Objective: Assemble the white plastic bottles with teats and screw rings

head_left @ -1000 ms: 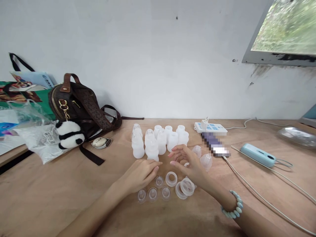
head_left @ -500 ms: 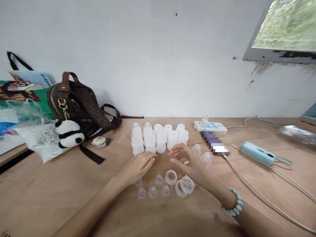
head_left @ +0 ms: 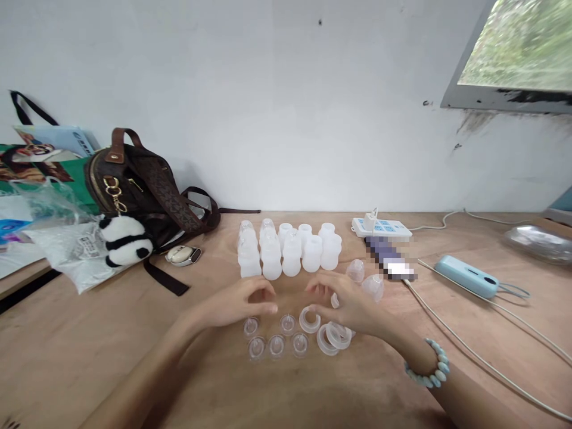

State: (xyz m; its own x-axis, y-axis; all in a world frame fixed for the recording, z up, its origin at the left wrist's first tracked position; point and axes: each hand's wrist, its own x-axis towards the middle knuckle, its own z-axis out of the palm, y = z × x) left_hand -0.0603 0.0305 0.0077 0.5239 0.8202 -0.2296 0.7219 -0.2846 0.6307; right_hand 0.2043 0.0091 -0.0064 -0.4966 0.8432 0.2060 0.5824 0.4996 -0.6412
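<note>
Left hand: released, the fingers in a soft arch and the thumb apart from them, just left of the right hand.
Right hand: released too, curled loosely and slightly blurred; the thumb is by the far ring, touching or not I cannot tell.
Bracelet: smooth, rounded beads in pale blue and cream, around the right wrist.
Teats: five clear, glossy rounds with raised tips, on the near side below the left hand.
Rings: translucent, smooth hoops right of the teats; two overlap, one tilted on the other.
Domes: clear, thin-walled, rounded caps, just beyond the right hand on its right.
Bottles: milky white, waisted, upright in a close cluster on the far side; those at left wear clear domed tops, those at right show open necks.
Desk: brown wood with a soft, streaky grain under everything here.
Far left: a dark backpack with brown straps, a fluffy panda and a smooth cream mouse.
Far right: a flat white power strip, a partly pixelated phone and a rounded, pale blue power bank.
</note>
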